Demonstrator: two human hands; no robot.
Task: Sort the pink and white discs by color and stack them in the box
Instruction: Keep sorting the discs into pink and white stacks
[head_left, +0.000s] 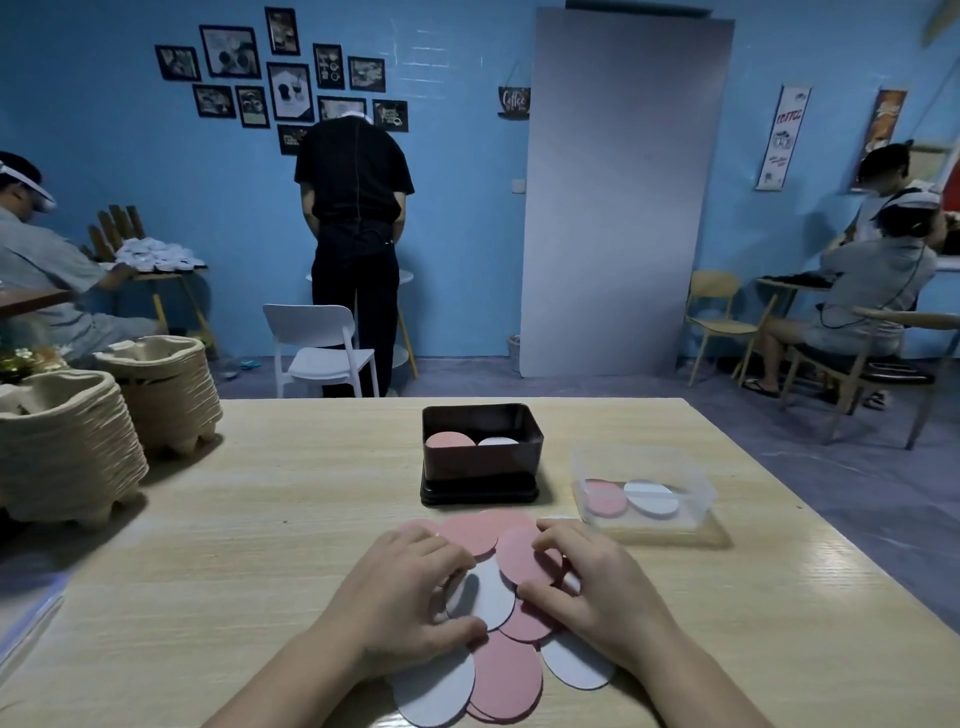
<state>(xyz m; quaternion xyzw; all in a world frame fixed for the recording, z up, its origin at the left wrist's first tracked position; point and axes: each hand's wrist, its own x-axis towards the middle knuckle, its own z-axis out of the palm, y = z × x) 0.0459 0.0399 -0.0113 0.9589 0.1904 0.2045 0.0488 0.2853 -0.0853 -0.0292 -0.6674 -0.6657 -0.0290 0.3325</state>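
Discs (506, 670) lie mixed at lower centre, below the box (480, 467). Left hand (410, 592) pinches a white disc (485, 592), right hand (597, 587) a pink disc (519, 558), fingers curled, probably to separate the colours before stacking.

Bare table (311, 493) left of the black box (480, 467) looks passable; the clear tub (644, 522) crowds its right.

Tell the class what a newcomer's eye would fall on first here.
The left hand and right hand curl over a heap of pink and white discs on the table, nearest the viewer. Beyond stands a black box holding a pink stack beside a white one, with a clear tub to its right.
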